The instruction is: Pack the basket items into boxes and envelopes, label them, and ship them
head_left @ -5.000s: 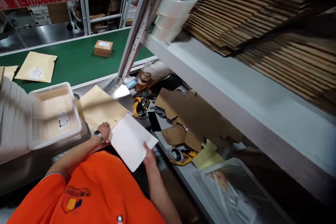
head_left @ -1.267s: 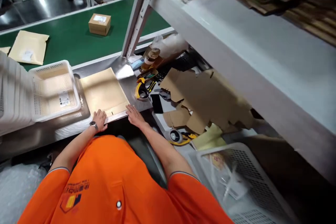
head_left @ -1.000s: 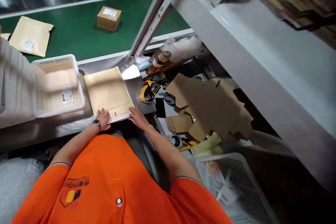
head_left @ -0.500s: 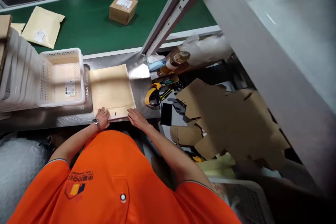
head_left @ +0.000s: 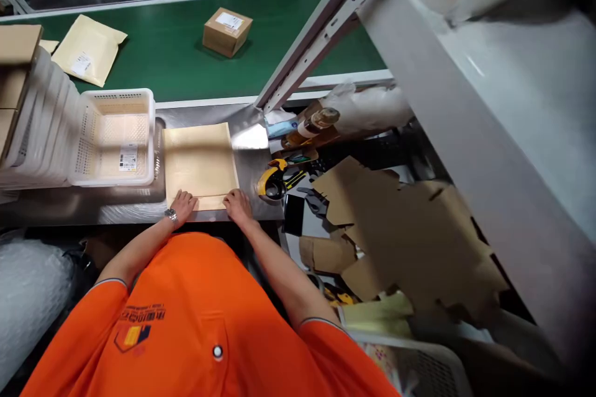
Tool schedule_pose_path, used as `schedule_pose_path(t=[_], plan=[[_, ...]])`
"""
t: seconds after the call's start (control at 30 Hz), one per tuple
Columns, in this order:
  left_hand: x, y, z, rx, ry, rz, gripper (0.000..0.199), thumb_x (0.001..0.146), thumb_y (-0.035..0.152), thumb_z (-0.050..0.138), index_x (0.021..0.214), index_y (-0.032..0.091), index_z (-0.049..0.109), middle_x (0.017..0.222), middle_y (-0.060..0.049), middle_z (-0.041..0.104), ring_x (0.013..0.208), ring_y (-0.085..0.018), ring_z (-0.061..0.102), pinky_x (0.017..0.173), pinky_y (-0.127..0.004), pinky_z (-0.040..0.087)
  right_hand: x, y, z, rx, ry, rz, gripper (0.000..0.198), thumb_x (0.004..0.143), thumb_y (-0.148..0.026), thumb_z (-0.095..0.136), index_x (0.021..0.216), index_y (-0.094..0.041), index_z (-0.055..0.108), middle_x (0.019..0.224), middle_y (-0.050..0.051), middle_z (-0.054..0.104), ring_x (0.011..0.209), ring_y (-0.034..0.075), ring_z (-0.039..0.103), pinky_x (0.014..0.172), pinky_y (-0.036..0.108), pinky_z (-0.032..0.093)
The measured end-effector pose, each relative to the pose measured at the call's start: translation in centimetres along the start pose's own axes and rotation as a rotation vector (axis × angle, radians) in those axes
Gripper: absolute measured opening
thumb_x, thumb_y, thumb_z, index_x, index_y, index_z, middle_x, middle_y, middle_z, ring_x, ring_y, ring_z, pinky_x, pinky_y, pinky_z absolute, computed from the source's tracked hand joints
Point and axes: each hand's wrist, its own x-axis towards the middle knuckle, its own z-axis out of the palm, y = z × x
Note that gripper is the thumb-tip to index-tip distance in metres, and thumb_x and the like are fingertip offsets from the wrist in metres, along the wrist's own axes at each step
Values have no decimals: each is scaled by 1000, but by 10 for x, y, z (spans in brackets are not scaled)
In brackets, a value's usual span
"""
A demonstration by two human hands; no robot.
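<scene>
A tan padded envelope (head_left: 199,161) lies flat on the steel table (head_left: 93,208) in front of me. My left hand (head_left: 182,203), with a wristwatch, presses on the envelope's near left edge. My right hand (head_left: 236,205) rests on its near right corner. Both hands lie flat on the folded flap and hold nothing. A white perforated basket (head_left: 116,136) with a labelled packet inside stands just left of the envelope.
A green conveyor belt (head_left: 177,62) behind carries a small cardboard box (head_left: 227,31) and a tan mailer (head_left: 88,49). Right of the envelope lie a yellow tape dispenser (head_left: 270,178), a bottle (head_left: 313,124) and cardboard scraps (head_left: 400,223). A grey shelf (head_left: 503,124) overhangs on the right.
The white sheet I held five seconds ago is gone from view. Both hands have come down flat on the envelope's near edge, whose white strip no longer shows. The view has tilted left.
</scene>
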Motion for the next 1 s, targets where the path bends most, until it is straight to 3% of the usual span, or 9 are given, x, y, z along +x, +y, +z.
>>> schedule_pose_path(t=[0.1,0.2,0.33,0.47,0.63,0.87,0.93,1.0], plan=[[-3,9,14,-25,-12,73,53,112,13,36,157,15,63,172,-19,54,166,-31,41,142,-58,24,-13,-12,18,24,137,113,21,107,-21,58,121,-18,74,139,20,68,131,35,59,129,61,38],[-4,13,27,-59,-43,164,56,109,14,42,163,15,58,181,-16,43,173,-29,32,143,-57,22,-20,-19,34,47,278,258,48,108,-24,57,154,-12,55,163,29,52,155,42,42,136,72,19],[-12,3,38,-104,-41,243,65,111,32,51,173,13,47,186,-19,32,175,-35,24,144,-60,16,-19,-4,48,165,397,556,77,103,-43,70,164,-6,40,177,38,29,167,52,19,133,78,20],[-32,-25,46,-131,-26,247,73,110,45,56,174,13,44,186,-21,29,175,-37,22,143,-59,14,-20,27,54,287,396,776,79,100,-50,71,161,-9,44,176,38,28,169,57,16,131,80,23],[-56,-57,53,-149,-49,192,76,107,44,60,176,19,43,187,-17,29,176,-33,21,144,-53,15,-23,40,54,311,391,780,70,100,-48,70,155,-8,52,174,39,33,169,56,17,131,81,23],[-64,-72,46,-122,-62,189,71,107,42,60,173,19,48,185,-18,34,174,-34,27,141,-57,20,-31,36,30,297,422,818,65,101,-45,61,150,-3,55,174,43,31,170,59,17,128,86,23],[-71,-80,36,-98,-55,191,65,108,40,60,169,18,53,183,-17,38,173,-35,30,140,-57,25,-35,32,25,270,460,762,67,102,-45,56,151,0,54,173,46,30,171,58,16,130,84,22],[-77,-86,20,-67,-53,216,56,109,38,59,161,17,62,180,-17,45,170,-35,37,138,-56,31,-33,19,30,236,487,614,70,104,-46,50,156,0,50,175,44,29,173,54,15,133,79,22]])
